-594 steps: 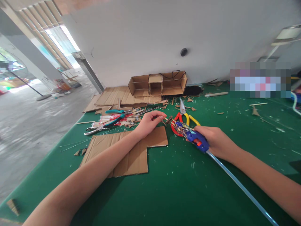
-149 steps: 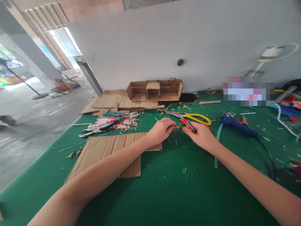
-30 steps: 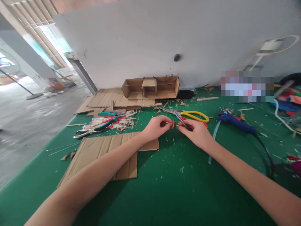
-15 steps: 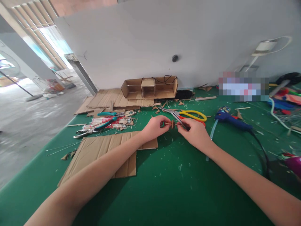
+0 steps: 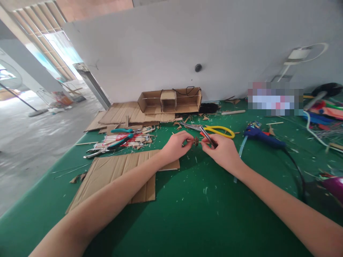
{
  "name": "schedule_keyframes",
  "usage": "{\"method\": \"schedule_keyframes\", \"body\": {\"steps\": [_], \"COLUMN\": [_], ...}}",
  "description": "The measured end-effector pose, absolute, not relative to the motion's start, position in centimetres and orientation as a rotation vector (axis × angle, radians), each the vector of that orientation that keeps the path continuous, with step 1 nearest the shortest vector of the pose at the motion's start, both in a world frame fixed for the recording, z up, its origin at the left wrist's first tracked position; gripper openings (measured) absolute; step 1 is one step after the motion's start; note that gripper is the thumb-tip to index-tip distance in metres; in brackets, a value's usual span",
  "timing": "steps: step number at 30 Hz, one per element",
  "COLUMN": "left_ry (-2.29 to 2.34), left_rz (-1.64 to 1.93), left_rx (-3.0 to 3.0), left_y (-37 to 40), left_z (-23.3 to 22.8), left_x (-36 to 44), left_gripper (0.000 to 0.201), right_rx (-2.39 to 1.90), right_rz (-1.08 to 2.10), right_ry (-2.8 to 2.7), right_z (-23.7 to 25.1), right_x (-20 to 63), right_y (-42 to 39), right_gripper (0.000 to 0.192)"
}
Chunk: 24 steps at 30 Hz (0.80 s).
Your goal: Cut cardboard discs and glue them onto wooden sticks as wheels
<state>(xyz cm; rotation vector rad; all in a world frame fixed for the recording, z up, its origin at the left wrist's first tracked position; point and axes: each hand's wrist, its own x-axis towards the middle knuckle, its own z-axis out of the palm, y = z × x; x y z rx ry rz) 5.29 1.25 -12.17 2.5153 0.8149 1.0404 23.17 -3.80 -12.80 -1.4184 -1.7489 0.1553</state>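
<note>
Over the green table, my left hand (image 5: pixel 178 144) is closed, its thumb and fingertips pinching one end of a thin wooden stick. On the stick, between my two hands, sits a small brown cardboard piece (image 5: pixel 196 141). My right hand (image 5: pixel 222 148) is closed too; its fingertips pinch the stick's other end. It also grips a slim metal tool (image 5: pixel 205 132) pointing up and left, whose kind I cannot make out. Just behind lies a yellow-handled pair of pliers or scissors (image 5: pixel 221 131), partly hidden by my right hand.
A glue gun (image 5: pixel 265 138) lies at right with its cord. Teal-handled pliers (image 5: pixel 120 141) rest among wooden sticks at left. Cardboard sheets (image 5: pixel 115 171) lie beneath my left forearm. An open cardboard box (image 5: pixel 154 101) stands against the wall amid scraps.
The brown cardboard piece on the stick has turned slightly, and the metal tool in my right hand is tilted more upright. Both hands stay nearly in place.
</note>
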Motion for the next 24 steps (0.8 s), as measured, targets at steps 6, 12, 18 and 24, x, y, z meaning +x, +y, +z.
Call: {"method": "schedule_keyframes", "body": {"steps": [6, 12, 18, 24], "left_ry": [0.731, 0.725, 0.724, 0.747], "left_rz": [1.077, 1.049, 1.0, 0.965], "left_rx": [2.604, 2.563, 2.521, 2.522], "left_y": [1.3, 1.31, 1.21, 1.17], "left_z": [-12.48, -12.43, -12.15, -12.15], "left_x": [5.14, 5.1, 5.11, 5.1], "left_gripper": [0.011, 0.013, 0.015, 0.017], "right_rx": [-1.389, -1.349, -1.313, -1.309], "right_rz": [0.12, 0.126, 0.124, 0.148], "right_ry": [-1.784, -1.812, -1.847, -1.869], "right_z": [-12.84, -12.93, -12.92, -12.81], "right_x": [23.27, 23.25, 23.29, 23.33], "right_y": [-3.87, -3.9, -4.09, -4.21], "right_gripper": [0.009, 0.009, 0.013, 0.014]}}
